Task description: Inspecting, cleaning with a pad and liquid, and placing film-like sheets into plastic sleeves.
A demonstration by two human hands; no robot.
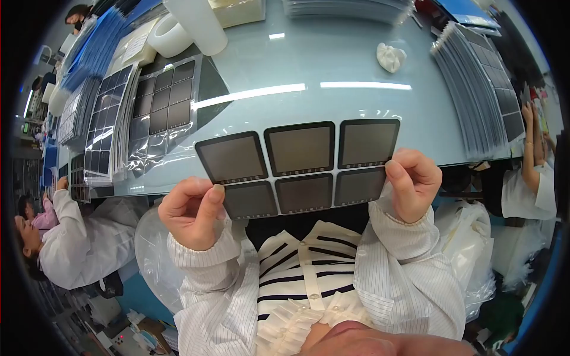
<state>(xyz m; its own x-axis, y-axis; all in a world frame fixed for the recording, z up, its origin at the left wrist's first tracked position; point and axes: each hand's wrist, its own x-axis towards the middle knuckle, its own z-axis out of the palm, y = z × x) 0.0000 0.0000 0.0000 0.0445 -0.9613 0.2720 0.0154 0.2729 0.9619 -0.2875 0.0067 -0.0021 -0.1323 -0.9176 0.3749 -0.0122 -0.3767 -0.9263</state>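
Observation:
A thin sheet [299,149] carrying dark, dark-rimmed squares in two rows of three is held up over the table's near edge. Along the lower rim of each square runs a line of small pale marks. My left hand [193,215] pinches the sheet's left edge between thumb and fingers. At the opposite edge, the thumb and fingers of my right hand [414,185] close on it the same way. The sheet is tilted, with its squares facing up toward me. Some of my fingers are hidden behind it.
On the glossy table [267,77], stacked dark-square sheets [108,121] and a bagged sheet [163,98] lie left. Behind them are a white tape roll [170,35] and a pale cylinder [199,26]. Crumpled white tissue [390,57] and another stack [475,89] lie right. People work both sides.

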